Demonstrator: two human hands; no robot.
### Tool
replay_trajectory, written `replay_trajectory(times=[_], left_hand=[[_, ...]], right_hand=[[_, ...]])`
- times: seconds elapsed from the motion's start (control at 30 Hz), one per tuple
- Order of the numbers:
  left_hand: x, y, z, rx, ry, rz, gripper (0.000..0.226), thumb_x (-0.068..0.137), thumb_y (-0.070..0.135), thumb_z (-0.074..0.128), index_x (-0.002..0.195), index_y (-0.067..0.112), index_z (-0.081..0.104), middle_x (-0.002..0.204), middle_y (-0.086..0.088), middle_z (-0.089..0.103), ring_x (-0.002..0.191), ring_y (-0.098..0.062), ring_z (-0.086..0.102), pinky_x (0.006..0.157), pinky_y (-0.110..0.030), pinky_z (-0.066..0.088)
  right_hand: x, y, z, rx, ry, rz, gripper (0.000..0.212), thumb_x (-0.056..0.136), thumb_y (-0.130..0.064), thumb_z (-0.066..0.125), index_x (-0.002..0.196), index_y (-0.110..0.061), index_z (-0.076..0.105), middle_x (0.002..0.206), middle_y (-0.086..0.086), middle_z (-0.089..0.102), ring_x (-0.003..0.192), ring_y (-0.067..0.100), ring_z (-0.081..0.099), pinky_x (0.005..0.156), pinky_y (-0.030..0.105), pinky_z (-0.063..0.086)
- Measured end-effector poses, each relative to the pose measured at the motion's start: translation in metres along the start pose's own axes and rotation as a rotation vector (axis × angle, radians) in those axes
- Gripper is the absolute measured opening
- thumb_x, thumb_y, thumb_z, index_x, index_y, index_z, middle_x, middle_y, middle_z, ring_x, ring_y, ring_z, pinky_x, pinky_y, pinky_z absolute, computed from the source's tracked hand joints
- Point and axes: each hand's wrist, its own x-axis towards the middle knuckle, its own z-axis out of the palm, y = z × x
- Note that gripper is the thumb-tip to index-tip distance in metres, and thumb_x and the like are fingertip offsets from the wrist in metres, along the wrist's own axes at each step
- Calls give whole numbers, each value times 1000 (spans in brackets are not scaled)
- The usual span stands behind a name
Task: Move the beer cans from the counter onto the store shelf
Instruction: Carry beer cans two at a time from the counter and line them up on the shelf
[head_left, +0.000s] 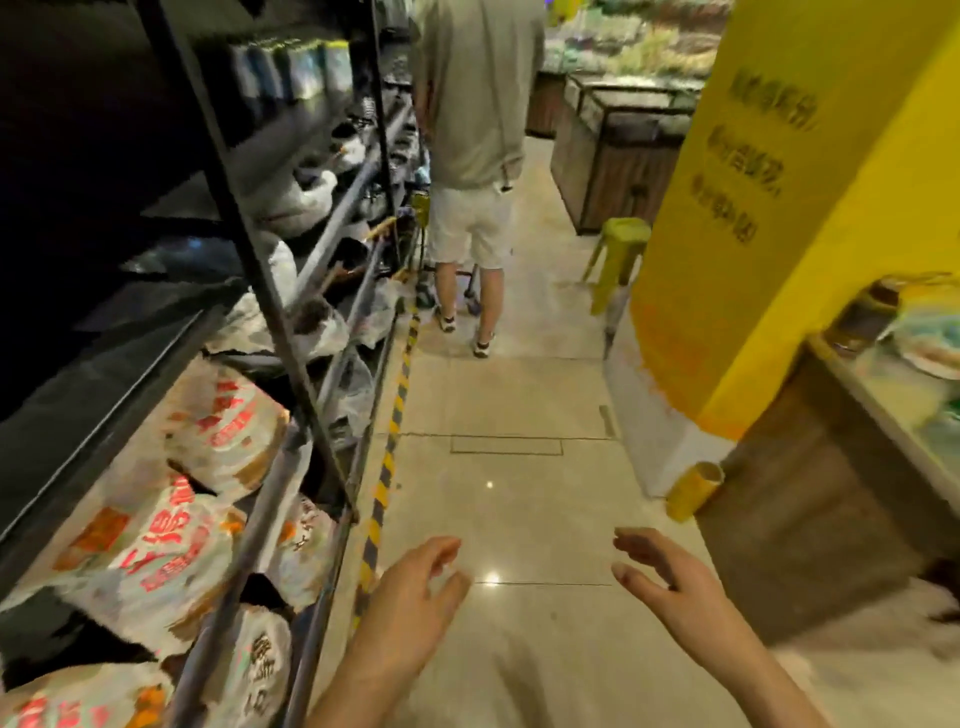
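My left hand (415, 597) and my right hand (660, 582) both hang empty over the aisle floor, fingers loosely spread, palms facing each other. The dark metal store shelf (291, 332) runs along my left, with a row of cans or bottles (291, 70) on an upper level, too blurred to name. A wooden counter (831, 493) with a pale top stands at my right. I see no beer cans that I can tell as such on it.
A person (475, 156) in a grey shirt and light shorts stands in the aisle ahead. A yellow pillar (753, 234) and a green stool (618, 260) sit on the right. White printed sacks (171, 545) fill the lower shelves. A yellow roll (693, 491) lies by the counter.
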Motion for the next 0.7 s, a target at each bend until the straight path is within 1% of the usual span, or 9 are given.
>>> replay_trajectory(times=[0.07,0.17,0.2,0.27,0.37,0.43,0.5,0.63,0.7], left_hand=[[6,25,26,-6,-38,60,34,90,25,59,124,23,55,117,11,59,108,-2,54,87,-11,36],[15,73,75,-15,-81,112,33,91,26,58,123,24,56,116,11,60,110,-5,54,87,-17,39],[16,91,96,-23,-97,135,33,91,25,58,123,24,56,116,11,60,110,-6,54,88,-18,39],[17,129,143,-38,-126,186,32,90,24,58,122,23,57,116,10,61,109,-6,55,89,-19,39],[9,190,226,-47,-217,280,30,90,23,58,120,23,59,116,11,61,110,-7,56,91,-20,41],[2,226,280,-43,-310,341,31,91,25,56,121,25,58,117,14,59,111,-4,55,93,-19,41],[-6,258,328,-37,-386,371,32,92,27,55,123,28,56,118,15,58,110,-1,53,92,-17,40],[-19,307,402,-31,-500,394,31,92,32,53,123,34,53,114,21,55,106,7,50,83,-7,35],[-19,324,428,-18,-548,387,32,92,32,53,125,33,52,116,20,55,106,6,49,85,-10,35]], right_hand=[[-18,26,-27,19,36,52,30,89,-33,62,118,-34,55,116,-21,59,112,-2,52,82,8,38],[-49,69,-75,39,111,118,30,90,-35,61,119,-36,54,118,-26,56,115,-5,50,91,19,40],[-61,84,-94,30,136,140,30,90,-37,60,120,-38,54,119,-28,55,114,-7,49,91,18,40],[-87,116,-134,23,184,206,28,91,-39,58,118,-42,52,117,-32,52,111,-9,48,87,13,37],[-132,170,-196,62,292,314,23,92,-38,57,112,-46,51,113,-32,52,108,-8,48,82,11,35],[-159,205,-232,84,367,375,23,91,-34,58,113,-41,54,114,-27,55,112,-2,50,84,14,36],[-185,237,-263,100,407,434,21,91,-32,59,112,-37,57,113,-24,57,113,3,52,88,17,36],[-214,284,-316,120,470,475,20,90,-31,60,109,-39,58,114,-23,58,115,3,52,92,19,36],[-216,300,-336,154,498,481,22,90,-29,60,111,-36,60,116,-20,58,117,3,52,95,20,36]])
